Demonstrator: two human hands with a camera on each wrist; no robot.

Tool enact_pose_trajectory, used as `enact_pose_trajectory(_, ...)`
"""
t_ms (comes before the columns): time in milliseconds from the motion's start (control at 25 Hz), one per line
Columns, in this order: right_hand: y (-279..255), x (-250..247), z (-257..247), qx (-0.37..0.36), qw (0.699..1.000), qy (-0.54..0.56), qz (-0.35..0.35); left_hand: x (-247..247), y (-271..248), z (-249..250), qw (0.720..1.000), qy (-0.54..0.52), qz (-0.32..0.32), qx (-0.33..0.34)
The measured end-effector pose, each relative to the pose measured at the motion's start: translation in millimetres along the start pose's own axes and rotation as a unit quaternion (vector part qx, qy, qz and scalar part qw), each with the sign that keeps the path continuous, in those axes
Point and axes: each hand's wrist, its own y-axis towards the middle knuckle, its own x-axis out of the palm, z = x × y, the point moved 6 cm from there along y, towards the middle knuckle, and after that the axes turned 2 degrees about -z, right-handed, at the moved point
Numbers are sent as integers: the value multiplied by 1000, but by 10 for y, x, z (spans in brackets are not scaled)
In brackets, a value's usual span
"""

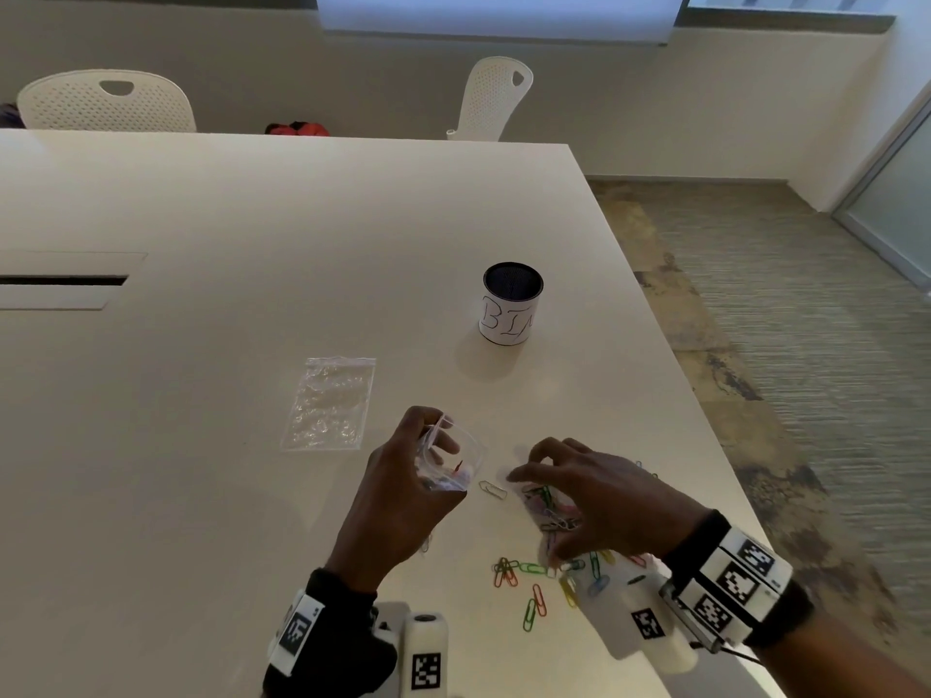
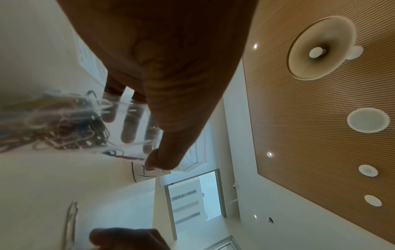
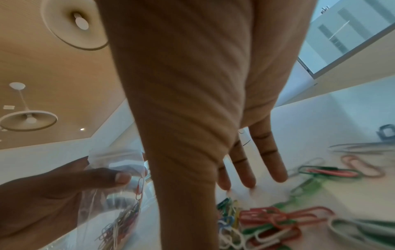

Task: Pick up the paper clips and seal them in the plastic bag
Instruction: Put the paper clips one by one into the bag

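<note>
On the table: loose paper clips (image 1: 541, 579) in many colours lie at 5 o'clock from the cup (image 1: 513, 303).
Left hand (image 1: 403, 488): its fingers (image 3: 102, 176) are curled round the top of a plastic bag (image 1: 453, 463) and hold it up with the mouth open.
In the bag: a bunch of clips sits at the bottom.
Right hand (image 1: 589, 491): it hangs over the pile with its fingers (image 3: 271, 162) spread loosely and pointing down, tips just above the clips. I cannot tell if it has hold of one.
One clip alone (image 1: 492, 489): a silver one lies between the two hands.
Spare bag (image 1: 330, 403): flat on the table at 11 o'clock from the left hand.
Head view only: the cup reads "BIN".
Right wrist view only: a red clip (image 3: 139, 188) hangs just inside the bag.
</note>
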Motion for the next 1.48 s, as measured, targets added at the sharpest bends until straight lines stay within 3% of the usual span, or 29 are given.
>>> enact_pose_trajectory(80,-37,40,2,1,1000,-22,-4,5,3,7,1000,-2,-2,-1)
enact_pose_trajectory(360,10,84,-88,6,998,50,49,13,11,7,1000,-2,-1,-1)
enact_pose_trajectory(640,141,30,-153,15,996,19,90,11,8,9,1000,-5,2,-2)
enact_pose_trajectory(800,167,-55,3,34,989,85,117,2,-1,-4,1000,-1,4,-5)
enact_pose_trajectory(920,154,-136,163,59,969,178,158,7,1,3,1000,-1,2,-6)
enact_pose_trajectory(1080,121,-231,275,99,921,321,195,18,7,7,1000,-1,-1,-10)
enact_pose_trajectory(1320,2,-660,-39,43,873,425,234,60,6,38,1000,-2,-9,-6)
enact_pose_trajectory(1400,22,-810,-250,4,888,389,246,77,2,52,1000,-3,-12,-9)
enact_pose_trajectory(1480,87,-871,-476,-28,922,298,247,88,0,79,1000,-8,-17,-16)
